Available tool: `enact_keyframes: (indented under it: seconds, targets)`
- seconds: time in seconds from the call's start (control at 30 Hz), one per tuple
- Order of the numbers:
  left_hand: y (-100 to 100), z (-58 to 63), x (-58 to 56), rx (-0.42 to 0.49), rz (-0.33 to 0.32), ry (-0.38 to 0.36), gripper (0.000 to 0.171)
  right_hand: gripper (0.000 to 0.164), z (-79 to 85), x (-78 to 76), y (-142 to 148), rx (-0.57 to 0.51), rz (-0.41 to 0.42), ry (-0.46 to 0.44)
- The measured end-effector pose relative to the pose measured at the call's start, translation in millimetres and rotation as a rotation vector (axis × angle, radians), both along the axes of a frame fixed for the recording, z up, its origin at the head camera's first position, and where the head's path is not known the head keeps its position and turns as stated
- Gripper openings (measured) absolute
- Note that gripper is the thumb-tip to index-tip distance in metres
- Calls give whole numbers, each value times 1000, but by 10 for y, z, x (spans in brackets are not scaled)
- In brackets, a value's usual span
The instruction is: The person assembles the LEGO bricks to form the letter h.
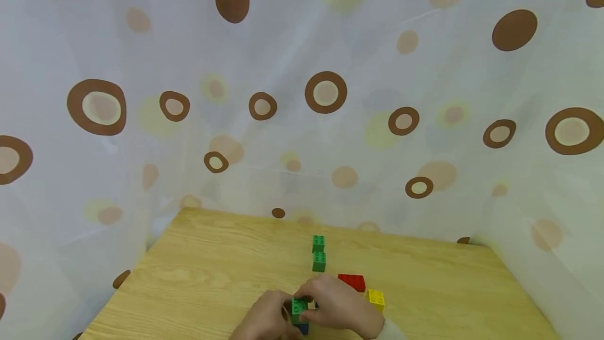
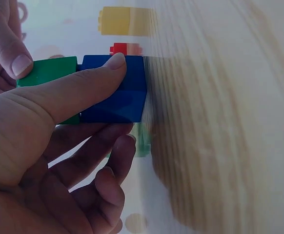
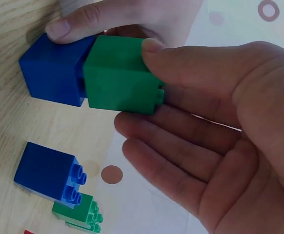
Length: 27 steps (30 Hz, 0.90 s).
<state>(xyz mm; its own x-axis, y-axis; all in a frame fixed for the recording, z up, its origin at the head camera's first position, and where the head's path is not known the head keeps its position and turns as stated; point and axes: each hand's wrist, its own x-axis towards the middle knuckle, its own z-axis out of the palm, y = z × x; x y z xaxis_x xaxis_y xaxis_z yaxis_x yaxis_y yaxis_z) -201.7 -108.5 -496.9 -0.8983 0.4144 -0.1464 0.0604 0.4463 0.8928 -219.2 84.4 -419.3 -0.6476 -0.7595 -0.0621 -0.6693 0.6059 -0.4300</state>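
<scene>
Two blue blocks (image 3: 51, 73) (image 3: 44, 168) show clearest from right wrist.

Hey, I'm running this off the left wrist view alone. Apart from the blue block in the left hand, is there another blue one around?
Observer: Yes. The right wrist view shows a second blue block, apart from the held pair, its studs visible.
Operator: How many green blocks are beyond the hands?
Observer: Two, in the head view: a nearer green block and a farther green block behind it.
Operator: Are there studs on the free end of the held green one?
Observer: Yes. The head view shows studs on top of the held green block, which the right hand pinches.
</scene>
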Motion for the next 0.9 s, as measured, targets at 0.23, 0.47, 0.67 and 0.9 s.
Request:
enact_keyframes:
  seconds: [0.23, 0.47, 0.67, 0.9]
  targets:
    - [7, 2, 21, -68, 5, 33, 22, 23, -8, 14, 10, 4, -10, -16]
    - [27, 10, 28, -96, 4, 92, 21, 23, -7, -1, 23, 5, -13, -18]
    - [35, 36, 18, -117, 3, 101, 22, 25, -5, -12, 28, 18, -25, -12]
    - [25, 43, -7, -175, -9, 171, 24, 25, 11, -22, 35, 14, -24, -7]
